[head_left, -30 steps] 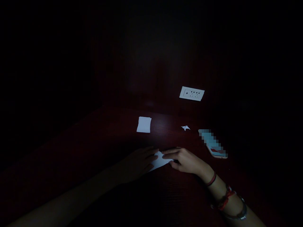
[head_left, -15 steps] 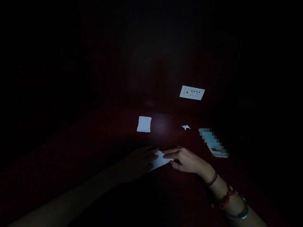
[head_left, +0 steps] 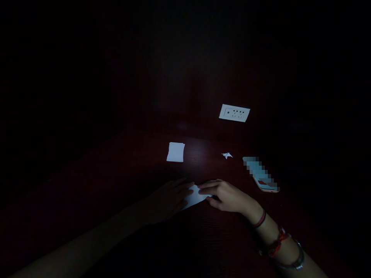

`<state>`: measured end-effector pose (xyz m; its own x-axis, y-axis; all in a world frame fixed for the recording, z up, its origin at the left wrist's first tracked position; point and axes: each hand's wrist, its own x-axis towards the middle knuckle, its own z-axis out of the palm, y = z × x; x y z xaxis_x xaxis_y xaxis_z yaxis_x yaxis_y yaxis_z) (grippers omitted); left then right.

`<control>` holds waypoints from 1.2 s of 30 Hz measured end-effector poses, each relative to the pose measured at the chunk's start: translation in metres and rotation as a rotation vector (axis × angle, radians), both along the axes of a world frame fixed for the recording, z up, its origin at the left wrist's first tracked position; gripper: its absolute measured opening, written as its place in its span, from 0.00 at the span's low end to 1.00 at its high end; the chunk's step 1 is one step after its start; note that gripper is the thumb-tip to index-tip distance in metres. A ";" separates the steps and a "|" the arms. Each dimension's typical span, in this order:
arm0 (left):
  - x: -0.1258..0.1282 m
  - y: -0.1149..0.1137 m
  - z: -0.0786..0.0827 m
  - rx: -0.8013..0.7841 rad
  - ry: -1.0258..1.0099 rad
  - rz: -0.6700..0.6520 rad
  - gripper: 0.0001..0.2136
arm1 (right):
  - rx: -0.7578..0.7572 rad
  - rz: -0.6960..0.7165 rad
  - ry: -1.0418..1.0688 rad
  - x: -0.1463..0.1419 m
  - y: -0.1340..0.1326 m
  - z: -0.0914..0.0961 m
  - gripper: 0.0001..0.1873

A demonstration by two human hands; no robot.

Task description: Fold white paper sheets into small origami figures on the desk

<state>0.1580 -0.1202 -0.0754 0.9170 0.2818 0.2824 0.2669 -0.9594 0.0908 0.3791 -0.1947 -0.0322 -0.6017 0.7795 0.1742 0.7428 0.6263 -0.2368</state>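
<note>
A folded piece of white paper [head_left: 194, 197] lies on the dark red table between my hands, its lower edge slanting up to the right. From the left, my left hand [head_left: 168, 199] rests in shadow with outstretched fingers, their tips on the paper's left part. My right hand [head_left: 224, 195] is closed over the paper's right end. Its fingers lie on top and the thumb is at the lower edge. Both hands partly hide the paper, so its full shape does not show. Bands and a bracelet [head_left: 279, 243] circle my right wrist and forearm.
A small stack of white paper squares [head_left: 176, 152] lies beyond my hands. To its right is a tiny folded paper figure [head_left: 227, 155]. A phone [head_left: 262, 175] with a lit screen lies further right. A white socket plate [head_left: 234, 112] is on the back wall. The surroundings are very dark.
Almost nothing differs. The view has shifted very slightly, and both hands keep their places on the paper.
</note>
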 end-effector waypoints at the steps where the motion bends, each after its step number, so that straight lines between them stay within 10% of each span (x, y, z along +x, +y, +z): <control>1: 0.000 0.000 0.000 -0.002 0.002 0.003 0.16 | 0.001 0.002 0.000 0.000 0.000 0.000 0.18; 36: 0.001 0.002 0.005 0.002 0.003 -0.021 0.16 | 0.005 -0.005 0.014 -0.006 -0.001 0.003 0.17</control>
